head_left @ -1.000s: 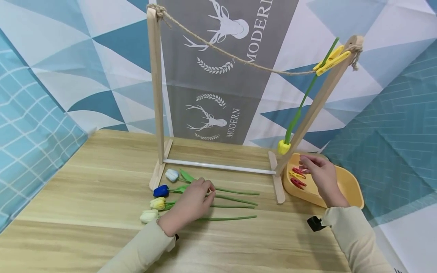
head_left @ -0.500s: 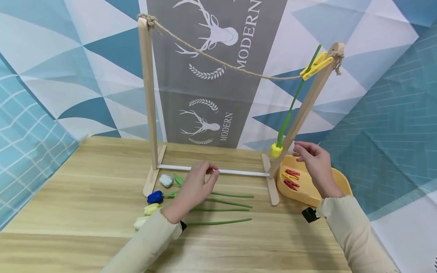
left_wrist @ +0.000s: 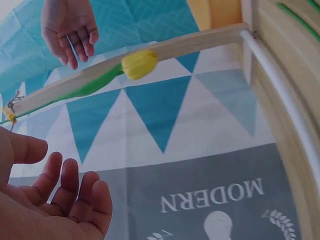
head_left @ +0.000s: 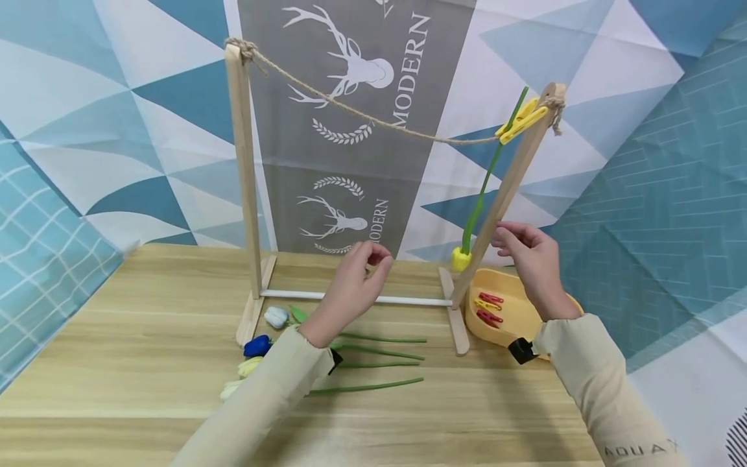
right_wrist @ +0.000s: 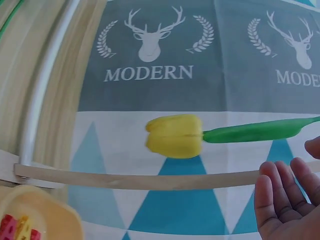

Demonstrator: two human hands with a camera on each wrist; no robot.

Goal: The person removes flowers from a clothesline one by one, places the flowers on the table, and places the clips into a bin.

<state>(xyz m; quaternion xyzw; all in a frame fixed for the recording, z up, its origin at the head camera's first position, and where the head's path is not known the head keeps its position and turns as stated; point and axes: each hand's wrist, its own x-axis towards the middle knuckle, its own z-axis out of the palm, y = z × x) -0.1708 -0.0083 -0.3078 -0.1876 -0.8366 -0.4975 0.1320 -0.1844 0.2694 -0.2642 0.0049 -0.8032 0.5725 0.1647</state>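
My left hand (head_left: 357, 279) hovers over the tulips with loosely bent fingers. The left wrist view shows its thumb apart from the fingers and nothing held. Beside the right post of the wooden frame (head_left: 509, 188), my right hand (head_left: 531, 259) is raised above the yellow basin with relaxed fingers and holds nothing. A yellow tulip (right_wrist: 175, 136) hangs head down from the twine (head_left: 373, 120), held by a yellow clothespin (head_left: 521, 121). Below my left arm lie a pale blue tulip (head_left: 277, 316), a blue tulip (head_left: 257, 346), a pale yellow tulip (head_left: 249, 367) and a white tulip (head_left: 230, 390), partly hidden by the sleeve.
A yellow basin (head_left: 525, 318) at the right holds red clothespins (head_left: 489, 317) and a yellow clothespin (head_left: 484, 305). A white bar (head_left: 408, 301) joins the frame's feet low over the wooden table (head_left: 146, 363). Patterned cloth (head_left: 175, 117) hangs close behind.
My left hand has risen from the tulip stems, up and to the right. My right hand has lifted out of the basin, with nothing in it. The head view has shifted slightly.
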